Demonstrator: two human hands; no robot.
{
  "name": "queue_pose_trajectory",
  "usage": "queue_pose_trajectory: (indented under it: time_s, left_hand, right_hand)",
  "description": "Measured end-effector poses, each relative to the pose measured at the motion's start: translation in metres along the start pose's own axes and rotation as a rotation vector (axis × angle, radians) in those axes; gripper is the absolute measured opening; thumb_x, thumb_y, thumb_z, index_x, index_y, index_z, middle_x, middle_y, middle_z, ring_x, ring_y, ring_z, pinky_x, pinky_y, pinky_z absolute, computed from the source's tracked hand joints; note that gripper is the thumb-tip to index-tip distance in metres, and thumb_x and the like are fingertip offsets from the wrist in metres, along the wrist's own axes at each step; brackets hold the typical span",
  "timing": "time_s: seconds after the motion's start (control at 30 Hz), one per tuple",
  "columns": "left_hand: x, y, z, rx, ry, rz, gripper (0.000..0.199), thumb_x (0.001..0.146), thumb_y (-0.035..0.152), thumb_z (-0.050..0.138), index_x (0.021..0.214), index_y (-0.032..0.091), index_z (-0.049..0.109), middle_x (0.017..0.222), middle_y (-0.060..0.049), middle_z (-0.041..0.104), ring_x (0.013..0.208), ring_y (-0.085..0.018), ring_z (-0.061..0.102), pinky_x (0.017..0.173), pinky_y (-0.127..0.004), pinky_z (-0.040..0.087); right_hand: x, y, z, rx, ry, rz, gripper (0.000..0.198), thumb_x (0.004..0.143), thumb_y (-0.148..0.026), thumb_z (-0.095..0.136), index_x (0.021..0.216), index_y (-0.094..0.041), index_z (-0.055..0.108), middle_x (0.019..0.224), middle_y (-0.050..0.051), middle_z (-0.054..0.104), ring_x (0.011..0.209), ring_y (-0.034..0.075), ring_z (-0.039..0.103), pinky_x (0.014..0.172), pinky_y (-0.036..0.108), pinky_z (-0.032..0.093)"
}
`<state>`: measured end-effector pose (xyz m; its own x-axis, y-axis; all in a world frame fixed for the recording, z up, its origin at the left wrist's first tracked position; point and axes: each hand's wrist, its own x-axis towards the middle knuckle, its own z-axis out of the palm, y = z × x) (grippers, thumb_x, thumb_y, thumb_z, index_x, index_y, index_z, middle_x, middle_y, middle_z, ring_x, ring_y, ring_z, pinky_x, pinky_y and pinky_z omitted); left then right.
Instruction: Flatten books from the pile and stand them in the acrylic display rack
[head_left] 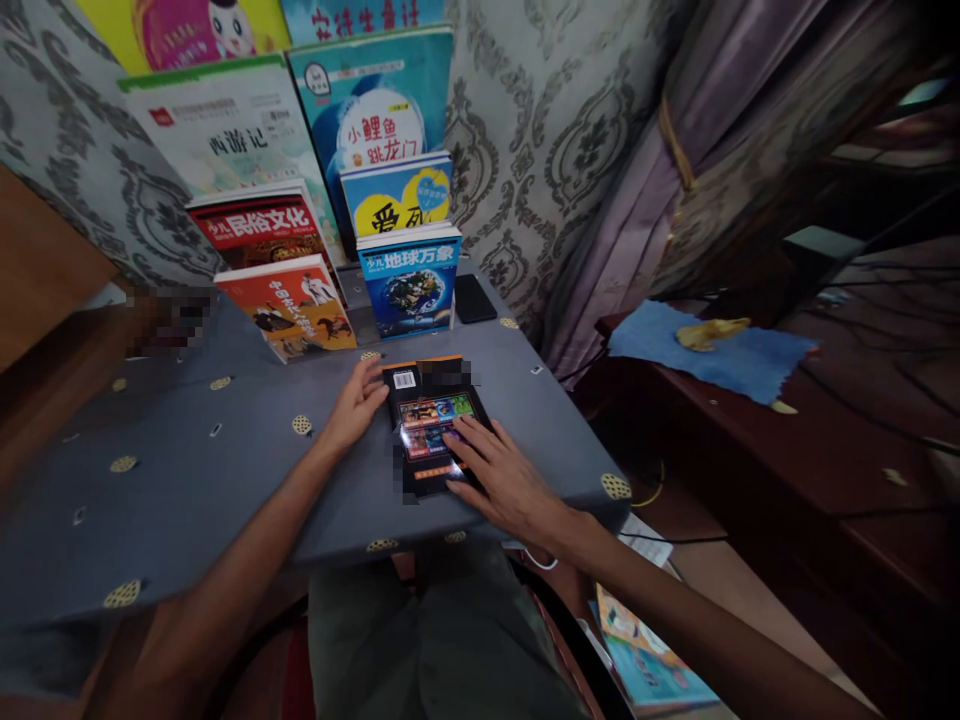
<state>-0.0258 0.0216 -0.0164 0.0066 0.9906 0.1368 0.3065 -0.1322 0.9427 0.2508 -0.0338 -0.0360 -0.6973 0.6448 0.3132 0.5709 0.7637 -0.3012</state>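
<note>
A dark book [427,476] lies on the grey tablecloth with a barcode and rows of small colour pictures facing up. Flat across its right half rests my right hand [506,480], fingers spread and holding nothing. My left hand [360,400] is at the book's upper left corner, its fingers stretched out and apart, fingertips at the edge. Just beyond the book stand an orange book [296,308] and a blue book with a globe on its cover [412,285].
More books, such as a pale green one [232,130] and a teal one [375,80], stand upright by the patterned wall. A black phone-like slab [475,299] lies behind the globe book. Right of the table [247,480] is a dark red surface with a blue cloth [652,345].
</note>
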Motion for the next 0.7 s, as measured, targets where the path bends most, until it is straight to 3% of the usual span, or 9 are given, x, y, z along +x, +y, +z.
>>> queue_pose_trajectory:
  time_s: [0.1,0.23,0.37,0.47,0.6,0.7]
  left_hand:
    - [0.002,0.007,0.006,-0.275,0.068,-0.22,0.054,0.083,0.027,0.067,0.133,0.022,0.048,0.129,-0.012,0.064,0.113,-0.022,0.067,0.093,-0.04,0.058]
    - [-0.001,0.02,0.014,-0.49,-0.084,-0.336,0.043,0.073,0.025,0.076,0.112,0.014,0.062,0.103,-0.011,0.074,0.09,-0.021,0.073,0.076,-0.031,0.06]
    - [0.001,0.045,0.009,-0.563,-0.091,-0.205,0.05,0.07,0.03,0.083,0.114,0.014,0.065,0.102,-0.009,0.076,0.087,-0.021,0.073,0.07,-0.028,0.059]
    - [0.004,0.068,-0.001,-0.541,-0.09,-0.04,0.052,0.074,0.033,0.082,0.12,0.017,0.064,0.11,-0.009,0.076,0.098,-0.022,0.072,0.081,-0.031,0.059]
    - [0.003,0.085,-0.013,-0.469,-0.123,0.164,0.048,0.079,0.035,0.079,0.123,0.021,0.066,0.119,-0.008,0.073,0.109,-0.023,0.068,0.097,-0.038,0.054]
    - [-0.001,0.081,-0.02,-0.397,-0.121,0.243,0.043,0.081,0.034,0.078,0.121,0.022,0.068,0.117,-0.007,0.074,0.109,-0.022,0.068,0.1,-0.038,0.052]
  right_hand:
    - [-0.001,0.001,0.0,0.02,0.007,-0.002,0.058,0.099,-0.038,0.053,0.153,-0.02,0.039,0.154,0.017,0.046,0.147,0.034,0.037,0.118,0.063,0.034]
    - [-0.001,0.004,0.004,0.08,0.031,-0.009,0.063,0.097,-0.039,0.057,0.154,-0.024,0.035,0.158,0.016,0.04,0.148,0.032,0.035,0.119,0.062,0.032]
    - [0.013,0.009,0.007,0.164,0.187,0.041,0.075,0.092,-0.037,0.063,0.156,-0.026,0.025,0.165,0.015,0.025,0.152,0.033,0.027,0.118,0.058,0.036]
    - [0.038,0.017,0.001,0.225,0.384,0.157,0.075,0.09,-0.036,0.064,0.153,-0.026,0.027,0.16,0.016,0.031,0.148,0.035,0.031,0.115,0.058,0.04]
    - [0.081,0.031,-0.017,0.344,0.62,0.331,0.055,0.083,-0.041,0.07,0.13,-0.022,0.048,0.125,0.015,0.057,0.115,0.033,0.058,0.092,0.052,0.054]
    - [0.107,0.041,-0.029,0.505,0.598,0.368,0.039,0.082,-0.04,0.07,0.113,-0.021,0.056,0.102,0.009,0.063,0.087,0.023,0.063,0.074,0.038,0.055]
